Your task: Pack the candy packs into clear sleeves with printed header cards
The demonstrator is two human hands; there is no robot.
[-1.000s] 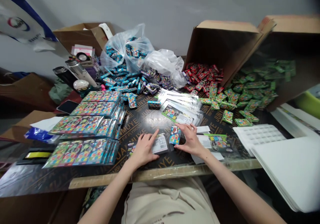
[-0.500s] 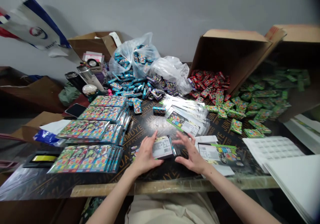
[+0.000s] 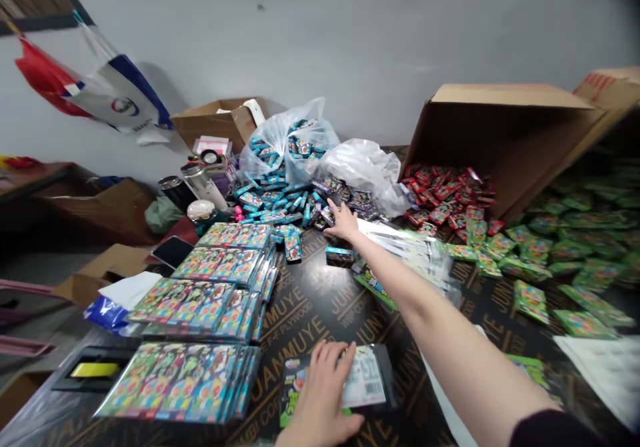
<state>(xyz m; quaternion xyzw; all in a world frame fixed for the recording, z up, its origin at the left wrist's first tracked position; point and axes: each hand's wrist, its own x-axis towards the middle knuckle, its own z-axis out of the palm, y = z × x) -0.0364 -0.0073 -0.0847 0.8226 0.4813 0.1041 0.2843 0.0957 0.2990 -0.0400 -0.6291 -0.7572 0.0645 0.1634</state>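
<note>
My left hand [image 3: 325,390] lies over a flat black printed pack [image 3: 364,384] with a barcode label, near the front of the table. Its fingers are stretched out on the pack's left half, which they partly hide. My right hand [image 3: 344,222] is extended to the back, at the near edge of a heap of small purple boxes [image 3: 361,199]. Its fingers are spread and I see nothing held. A single blue box [image 3: 339,256] lies just below that hand. Under my right forearm a pile of clear sleeves [image 3: 415,250] is partly covered.
Stacks of colourful packs [image 3: 170,380] stand on the left. Small blue boxes [image 3: 275,200] spill below a plastic bag [image 3: 313,144]. Red boxes [image 3: 445,194] lie before a cardboard carton [image 3: 500,134], green boxes [image 3: 533,300] to the right. Bottles [image 3: 203,184] stand at the back left.
My right hand has left the black pack and reached away to the purple boxes. My left hand stays on the pack. The camera view has shifted, so things appear lower and further right.
</note>
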